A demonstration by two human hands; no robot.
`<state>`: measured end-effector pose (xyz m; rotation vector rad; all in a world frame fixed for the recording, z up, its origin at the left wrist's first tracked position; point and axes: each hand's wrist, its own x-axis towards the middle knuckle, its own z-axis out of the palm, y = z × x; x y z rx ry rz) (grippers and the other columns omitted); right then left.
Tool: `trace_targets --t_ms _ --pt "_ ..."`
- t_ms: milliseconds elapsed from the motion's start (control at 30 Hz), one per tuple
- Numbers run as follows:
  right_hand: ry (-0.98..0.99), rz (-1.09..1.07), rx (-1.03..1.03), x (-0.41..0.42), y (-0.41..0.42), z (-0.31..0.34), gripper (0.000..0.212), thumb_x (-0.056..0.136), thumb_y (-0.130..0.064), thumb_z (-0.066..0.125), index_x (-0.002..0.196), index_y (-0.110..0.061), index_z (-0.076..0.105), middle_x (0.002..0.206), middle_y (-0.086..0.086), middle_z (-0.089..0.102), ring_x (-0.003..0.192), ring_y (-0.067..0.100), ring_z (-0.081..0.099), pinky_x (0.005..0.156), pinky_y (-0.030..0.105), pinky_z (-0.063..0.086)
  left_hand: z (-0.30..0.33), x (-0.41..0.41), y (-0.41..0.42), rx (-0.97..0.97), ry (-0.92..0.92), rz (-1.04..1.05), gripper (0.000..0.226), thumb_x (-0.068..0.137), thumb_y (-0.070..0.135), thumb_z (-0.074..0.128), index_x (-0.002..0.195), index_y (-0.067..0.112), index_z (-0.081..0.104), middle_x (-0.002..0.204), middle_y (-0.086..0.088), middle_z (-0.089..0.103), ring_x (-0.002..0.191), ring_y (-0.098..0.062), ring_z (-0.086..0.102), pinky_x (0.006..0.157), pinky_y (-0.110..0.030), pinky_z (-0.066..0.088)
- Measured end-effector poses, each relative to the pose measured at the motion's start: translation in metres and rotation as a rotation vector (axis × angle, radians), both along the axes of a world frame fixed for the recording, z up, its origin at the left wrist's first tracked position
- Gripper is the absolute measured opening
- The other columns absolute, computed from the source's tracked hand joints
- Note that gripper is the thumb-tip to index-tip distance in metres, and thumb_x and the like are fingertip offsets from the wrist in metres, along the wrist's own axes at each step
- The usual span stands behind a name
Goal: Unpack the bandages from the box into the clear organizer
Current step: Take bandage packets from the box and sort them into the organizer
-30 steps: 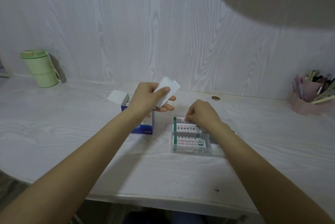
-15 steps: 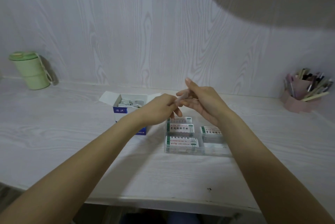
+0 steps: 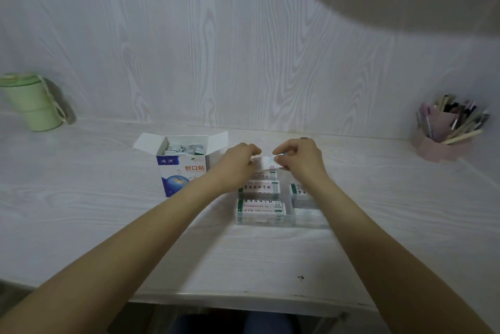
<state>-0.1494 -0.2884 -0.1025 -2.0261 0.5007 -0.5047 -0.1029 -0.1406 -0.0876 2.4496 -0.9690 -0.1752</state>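
Both hands have dropped from mid-air to just over the clear organizer (image 3: 281,218), whose near compartments hold small labelled packs. Left hand (image 3: 238,162) and right hand (image 3: 300,160) each pinch an end of one bandage strip (image 3: 266,162) above the organizer's far side. Left of them stands the open bandage box (image 3: 184,171); beyond, a green cup (image 3: 32,102) and pen holder (image 3: 446,130).
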Motion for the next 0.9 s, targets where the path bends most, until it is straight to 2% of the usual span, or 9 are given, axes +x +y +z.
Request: trace_targets --t_ms 67,133,200,267,367,467,567,733,900 --pt "0.030 0.028 -0.126 0.002 0.005 -0.004 0.009 0.079 0.001 0.071 0.079 -0.008 0.072 0.061 -0.008 0.049 0.062 0.002 0.048 0.065 0.020 0.047 -0.004 0.004 0.000 0.052 -0.013 -0.002 0.042 0.097 0.001 0.036 0.138 0.005 0.041 0.143 -0.013 0.041 0.132 -0.024 0.039 0.105 -0.027 0.030" --pt "0.073 0.072 -0.253 0.005 0.010 -0.007 0.007 0.081 -0.001 0.069 0.081 -0.008 0.071 0.069 -0.004 0.058 0.067 0.005 0.053 0.063 0.017 0.047 -0.008 0.009 -0.002 0.094 -0.044 0.013 0.043 0.095 -0.001 0.036 0.137 0.006 0.045 0.141 -0.013 0.044 0.131 -0.025 0.041 0.106 -0.029 0.031" --pt "0.155 0.077 -0.396 0.008 0.014 -0.009 0.008 0.083 -0.007 0.068 0.081 -0.014 0.070 0.082 0.001 0.066 0.079 0.014 0.061 0.070 0.027 0.051 -0.012 0.014 -0.003 0.147 -0.080 0.031 0.042 0.096 0.001 0.037 0.135 0.009 0.048 0.138 -0.012 0.045 0.128 -0.028 0.041 0.104 -0.031 0.033" --pt "0.236 0.067 -0.515 0.010 0.015 -0.009 0.007 0.084 -0.011 0.067 0.080 -0.017 0.068 0.088 0.002 0.068 0.083 0.019 0.063 0.068 0.029 0.048 -0.015 0.017 -0.005 0.194 -0.108 0.047 0.039 0.097 0.005 0.038 0.133 0.012 0.051 0.135 -0.012 0.045 0.125 -0.031 0.039 0.103 -0.032 0.032" --pt "0.246 0.081 -0.499 0.012 0.014 -0.009 0.009 0.082 -0.008 0.069 0.076 -0.015 0.069 0.081 0.002 0.066 0.082 0.021 0.065 0.069 0.029 0.050 -0.018 0.021 -0.006 0.210 -0.138 0.054 0.035 0.099 0.010 0.040 0.131 0.014 0.054 0.131 -0.012 0.046 0.124 -0.031 0.039 0.103 -0.031 0.031" --pt "0.248 0.088 -0.422 0.013 0.012 -0.007 0.015 0.080 -0.004 0.069 0.071 -0.015 0.068 0.074 0.000 0.061 0.080 0.021 0.065 0.072 0.029 0.052 -0.019 0.025 -0.008 0.200 -0.146 0.057 0.032 0.097 0.009 0.045 0.126 0.014 0.059 0.128 -0.010 0.050 0.120 -0.029 0.045 0.099 -0.031 0.035" --pt "0.258 0.083 -0.392 0.015 0.010 -0.006 0.013 0.078 -0.005 0.072 0.072 -0.015 0.068 0.078 0.004 0.063 0.081 0.023 0.065 0.073 0.029 0.051 -0.017 0.028 -0.011 0.185 -0.134 0.056 0.029 0.095 0.008 0.050 0.120 0.013 0.064 0.125 -0.007 0.058 0.115 -0.025 0.053 0.096 -0.031 0.043" --pt "0.272 0.069 -0.434 0.017 0.008 -0.005 0.004 0.081 -0.009 0.071 0.080 -0.012 0.070 0.088 0.007 0.066 0.084 0.025 0.064 0.068 0.028 0.045 -0.015 0.030 -0.014 0.194 -0.126 0.048 0.030 0.093 0.008 0.051 0.120 0.014 0.063 0.122 -0.004 0.063 0.113 -0.022 0.056 0.096 -0.034 0.046" --pt "0.283 0.060 -0.590 0.016 0.010 -0.006 0.006 0.084 -0.012 0.068 0.088 -0.016 0.072 0.097 0.005 0.069 0.089 0.023 0.064 0.066 0.027 0.041 -0.016 0.030 -0.012 0.194 -0.139 0.059 0.030 0.093 0.009 0.049 0.119 0.017 0.062 0.120 -0.003 0.063 0.112 -0.021 0.056 0.094 -0.035 0.047"
